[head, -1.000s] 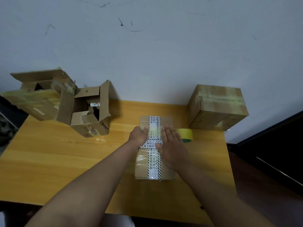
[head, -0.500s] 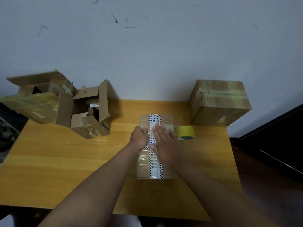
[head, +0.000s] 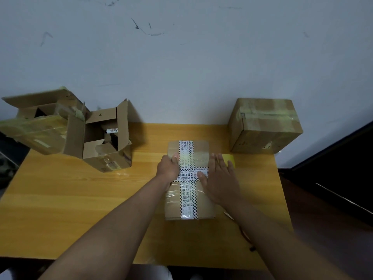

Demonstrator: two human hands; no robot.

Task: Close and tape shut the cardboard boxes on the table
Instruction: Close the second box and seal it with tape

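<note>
Your left hand [head: 169, 167] grips the left edge of the taped cardboard box [head: 189, 180] mid-table [head: 80, 199]; your right hand [head: 219, 179] lies flat on top, fingers straight. Yellow tape roll [head: 230, 159] just behind right hand. Open boxes [head: 105, 142] far left, sealed box [head: 264, 126] far right.

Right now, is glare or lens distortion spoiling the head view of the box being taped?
Head view: glare whitens the clear tape on the small flat cardboard box; wide-angle bending tilts the open brown boxes; the right hand looks slightly soft.
</note>
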